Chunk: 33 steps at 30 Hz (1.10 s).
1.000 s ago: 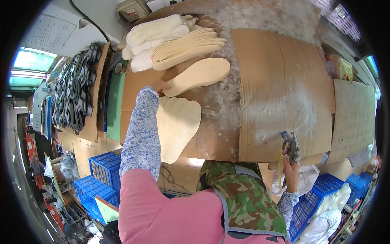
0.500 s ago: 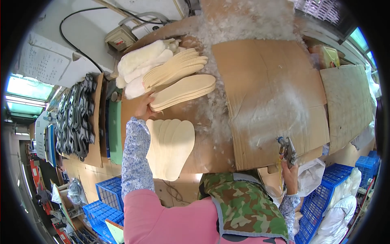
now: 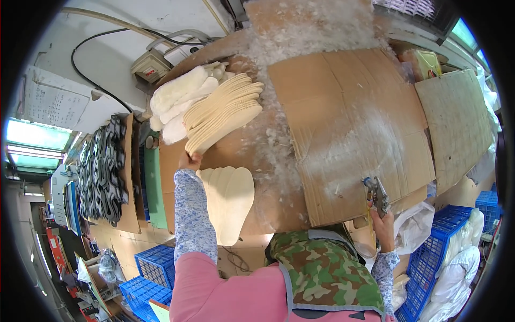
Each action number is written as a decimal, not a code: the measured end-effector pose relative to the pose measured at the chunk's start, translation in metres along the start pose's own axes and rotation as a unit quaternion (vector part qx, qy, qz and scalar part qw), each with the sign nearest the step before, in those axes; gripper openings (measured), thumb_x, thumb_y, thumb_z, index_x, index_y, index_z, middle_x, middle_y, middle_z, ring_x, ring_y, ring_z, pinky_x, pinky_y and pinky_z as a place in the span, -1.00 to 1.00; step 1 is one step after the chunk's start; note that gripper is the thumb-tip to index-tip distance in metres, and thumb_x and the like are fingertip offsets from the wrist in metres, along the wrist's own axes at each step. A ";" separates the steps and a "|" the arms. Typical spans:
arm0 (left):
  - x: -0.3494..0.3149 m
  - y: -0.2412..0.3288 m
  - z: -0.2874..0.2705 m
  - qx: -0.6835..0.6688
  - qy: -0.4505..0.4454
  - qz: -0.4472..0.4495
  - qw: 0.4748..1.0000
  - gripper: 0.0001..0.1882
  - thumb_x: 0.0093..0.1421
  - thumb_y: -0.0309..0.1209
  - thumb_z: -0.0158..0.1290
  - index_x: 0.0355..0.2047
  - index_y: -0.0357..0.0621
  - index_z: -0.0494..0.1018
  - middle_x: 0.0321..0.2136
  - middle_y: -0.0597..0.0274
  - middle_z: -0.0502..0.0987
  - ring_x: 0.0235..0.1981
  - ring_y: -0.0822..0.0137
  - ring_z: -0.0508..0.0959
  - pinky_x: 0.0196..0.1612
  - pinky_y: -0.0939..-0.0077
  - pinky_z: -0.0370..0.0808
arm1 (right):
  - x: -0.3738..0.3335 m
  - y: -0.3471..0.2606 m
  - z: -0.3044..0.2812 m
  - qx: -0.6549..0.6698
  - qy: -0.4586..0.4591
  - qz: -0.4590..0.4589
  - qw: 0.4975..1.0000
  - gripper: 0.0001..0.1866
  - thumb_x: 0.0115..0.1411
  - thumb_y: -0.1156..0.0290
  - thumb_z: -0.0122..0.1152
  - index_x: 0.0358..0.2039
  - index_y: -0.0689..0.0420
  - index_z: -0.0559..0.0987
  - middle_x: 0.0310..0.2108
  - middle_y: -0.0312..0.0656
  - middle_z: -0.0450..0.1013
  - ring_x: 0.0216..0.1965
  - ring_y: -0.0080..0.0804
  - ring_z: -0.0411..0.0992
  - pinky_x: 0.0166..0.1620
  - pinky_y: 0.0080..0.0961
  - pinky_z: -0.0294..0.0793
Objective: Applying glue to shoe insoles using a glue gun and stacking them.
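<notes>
My left hand point(image 3: 189, 160) is closed on the near end of a stack of cream insoles point(image 3: 225, 121), which overlaps into one fanned pile on the table. Some of its fingers are hidden. Just below that hand lies a row of overlapping pale insoles point(image 3: 230, 196), partly covered by my left sleeve. White fluffy insoles point(image 3: 179, 92) are heaped behind the fanned pile. At the right, my right hand point(image 3: 383, 228) is wrapped round the handle of a metal spray gun point(image 3: 380, 196). Its nozzle is over the cardboard's near part, and a thin yellowish hose runs down from it.
A large cardboard sheet point(image 3: 343, 107) with white fluff covers the table's right side; loose fluff point(image 3: 300, 32) lies beyond. Black-grey shaped pieces point(image 3: 102, 172) are stacked at the left. Blue crates point(image 3: 155, 265) stand low left, and another blue crate point(image 3: 434, 257) low right.
My left hand has moved slightly nearer to me, and its insole stack now sits against the fanned pile instead of apart from it. The right hand keeps the spray gun nearly in place.
</notes>
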State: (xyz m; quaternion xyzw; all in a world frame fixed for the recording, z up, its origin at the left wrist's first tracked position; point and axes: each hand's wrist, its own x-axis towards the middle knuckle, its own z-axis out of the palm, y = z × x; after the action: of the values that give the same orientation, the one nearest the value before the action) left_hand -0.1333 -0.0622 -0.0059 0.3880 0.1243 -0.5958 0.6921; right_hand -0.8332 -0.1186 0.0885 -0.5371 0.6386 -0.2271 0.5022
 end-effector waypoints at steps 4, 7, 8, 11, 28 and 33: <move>-0.005 -0.044 0.055 -0.032 0.005 0.205 0.978 -0.60 0.25 -0.47 -0.20 0.11 -0.23 0.19 0.05 -0.12 0.34 0.05 -0.04 0.37 0.04 0.16 0.50 | -0.001 0.004 0.001 -0.001 0.027 0.006 1.000 -0.76 0.12 0.55 0.14 -0.16 0.25 0.55 -0.35 -0.31 0.52 -0.35 -0.64 0.36 -0.28 -0.61 0.36; -0.018 -0.043 0.062 -0.021 -0.040 0.184 0.982 -0.61 0.27 -0.45 -0.18 0.10 -0.21 0.17 -0.02 -0.07 0.38 -0.08 0.05 0.47 -0.07 0.18 0.54 | 0.002 0.006 0.001 -0.001 0.024 0.002 1.000 -0.75 0.13 0.56 0.14 -0.15 0.25 0.55 -0.33 -0.30 0.52 -0.33 -0.64 0.37 -0.26 -0.61 0.37; -0.021 -0.041 0.055 -0.021 -0.037 0.189 0.981 -0.61 0.27 -0.45 -0.18 0.10 -0.21 0.17 -0.02 -0.07 0.38 -0.08 0.05 0.47 -0.07 0.18 0.54 | 0.004 0.006 0.001 -0.002 0.015 -0.005 1.000 -0.75 0.13 0.56 0.14 -0.14 0.25 0.55 -0.33 -0.30 0.52 -0.33 -0.63 0.37 -0.25 -0.60 0.37; -0.024 -0.040 0.046 0.351 0.068 0.219 0.908 -0.64 0.22 -0.34 -0.03 -0.01 -0.18 0.28 -0.22 0.09 0.49 -0.31 0.19 0.55 -0.23 0.23 0.58 | 0.006 0.007 0.001 -0.008 0.008 -0.006 1.000 -0.75 0.13 0.57 0.12 -0.14 0.26 0.55 -0.31 -0.30 0.52 -0.31 -0.62 0.37 -0.23 -0.60 0.37; 0.020 -0.032 0.001 0.739 0.212 0.288 0.571 -0.49 0.08 -0.21 0.12 -0.05 -0.28 0.33 -0.20 -0.08 0.44 -0.31 0.13 0.50 -0.19 0.14 0.45 | 0.007 0.005 -0.001 0.021 -0.007 0.018 1.000 -0.75 0.14 0.57 0.10 -0.14 0.21 0.54 -0.34 -0.38 0.48 -0.37 -0.66 0.33 -0.30 -0.63 0.33; -0.004 -0.079 0.064 0.791 0.244 0.432 0.357 -0.59 0.00 -0.47 0.06 -0.10 -0.19 0.28 -0.09 0.02 0.31 -0.08 0.01 0.37 -0.08 0.02 0.33 | -0.001 -0.011 0.000 0.006 -0.011 0.066 0.998 -0.75 0.15 0.56 0.10 -0.13 0.21 0.54 -0.38 -0.39 0.46 -0.45 -0.69 0.27 -0.41 -0.64 0.27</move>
State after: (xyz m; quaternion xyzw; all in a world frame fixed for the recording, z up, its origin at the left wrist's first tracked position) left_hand -0.2258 -0.1021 0.0090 0.8855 -0.4255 0.0826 0.1675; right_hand -0.8288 -0.1208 0.0979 -0.4931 0.6657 -0.1912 0.5263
